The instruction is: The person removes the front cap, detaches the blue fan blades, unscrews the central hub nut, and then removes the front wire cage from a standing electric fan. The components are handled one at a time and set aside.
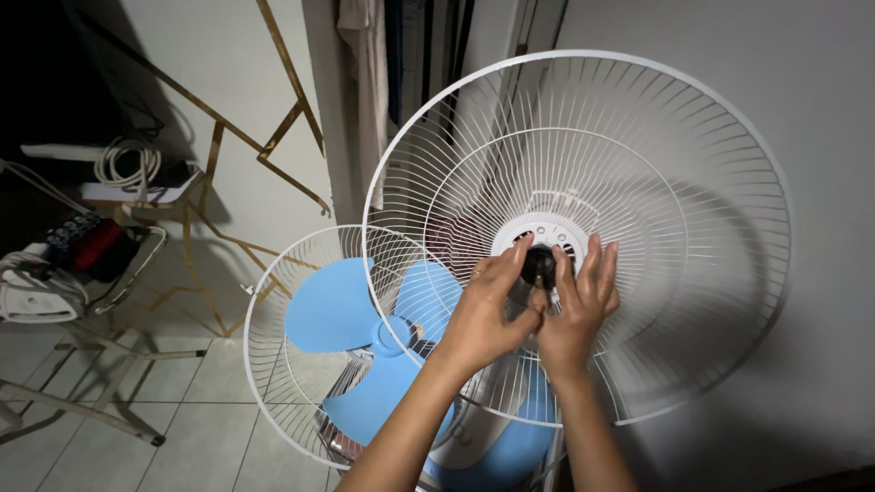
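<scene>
- Two forearms rising from the bottom edge, both reaching up to the middle of a white wire fan guard (583,237).
- Left hand (481,317) curled narrow, thumb and fingertips pinched on a small black knob (539,265) at the guard's centre; a ring visible on one finger.
- Right hand (576,305) half open, fingers spread upward behind and beside the same knob, fingertips touching the white hub plate (547,228); whether actually gripping the knob cannot be told.
- Knob seated on the hub plate, right at the centre of the guard, between the two hands.
- Guard upright, tilted slightly, its wide rim reaching nearly to the top of the view, a grey wall (820,109) just behind.
- Lower left, partly overlapped by that guard, a second white wire guard (264,364) with a light blue three-blade propeller (337,319) lying against it.
- Below the hands, a blue and grey fan body (483,451).
- Tiled floor (210,419) underneath, pale.
- Farther left, a folding rack (91,364) carrying an iron (36,296) and dark objects.
- Farthest back, a coiled white cable (128,164) on a shelf, and hanging clothes (374,82) in a dark gap.
</scene>
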